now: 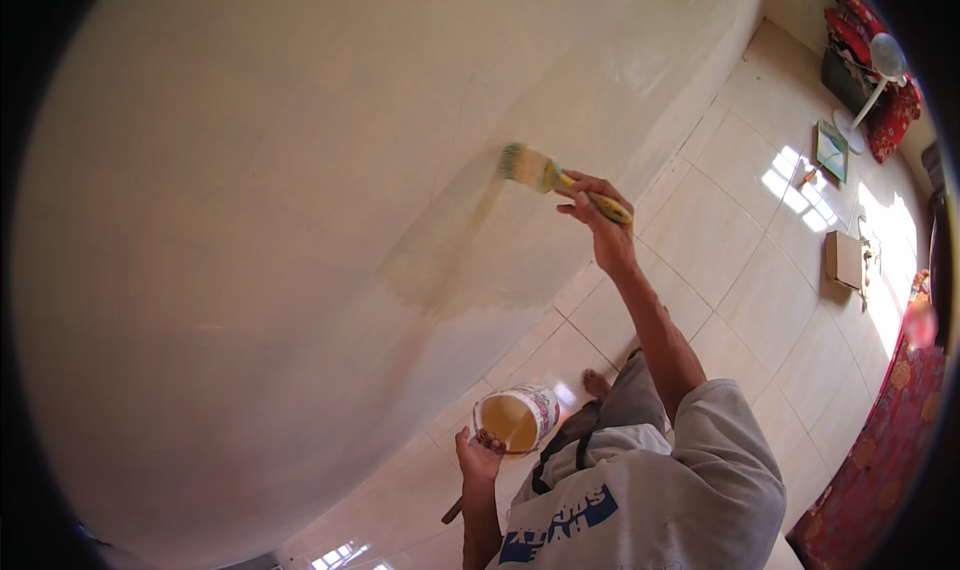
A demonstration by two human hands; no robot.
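My right hand (597,210) grips the yellow handle of a wide paintbrush (532,168). Its bristles, pale with green tips, press on the light wall (250,190). Around and below the brush the wall has a darker, wet-looking patch (450,255). Lower down, my left hand (482,454) is curled at the rim of a white paint bucket (545,407), with its fingers closed round the thin wire handle. Yellowish liquid lies inside the bucket, which tilts toward the wall. Part of a brown stick (452,511) shows behind my left forearm; its other end is hidden.
Shiny cream floor tiles (700,235) meet the wall along a slanting edge. At the far right stand a white pedestal fan (885,60), red patterned cushions (893,120), a green-framed picture (832,152) and a small brown box (843,258). Red patterned cloth (870,450) lines the right side.
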